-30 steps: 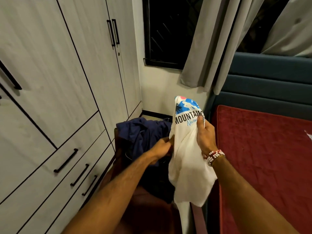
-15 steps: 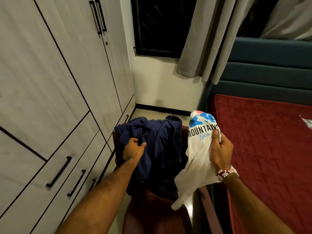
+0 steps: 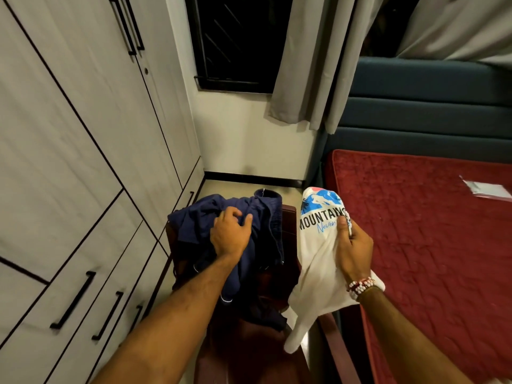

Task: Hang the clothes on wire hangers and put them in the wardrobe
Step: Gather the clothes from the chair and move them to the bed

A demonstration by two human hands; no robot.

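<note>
While bunched in curled fingers of the right hand (image 3: 353,245), dangled limp as a white T-shirt (image 3: 318,270) with blue mountain print, just beside the red bed (image 3: 429,245) edge. Clutched navy clothes (image 3: 194,228) heaped on the dark chair (image 3: 243,364) with bent fingers of the left hand (image 3: 230,235). Left only a narrow floor strip (image 3: 238,187) by the closed wardrobe (image 3: 97,120).

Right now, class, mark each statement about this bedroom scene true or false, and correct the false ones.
1. The right hand grips the white printed T-shirt. True.
2. The left hand holds a wire hanger. False: it grips the crumpled navy blue garment.
3. The pale wooden wardrobe doors stand open. False: they are shut.
4. The red quilted bed cover lies to the right of the T-shirt. True.
</note>
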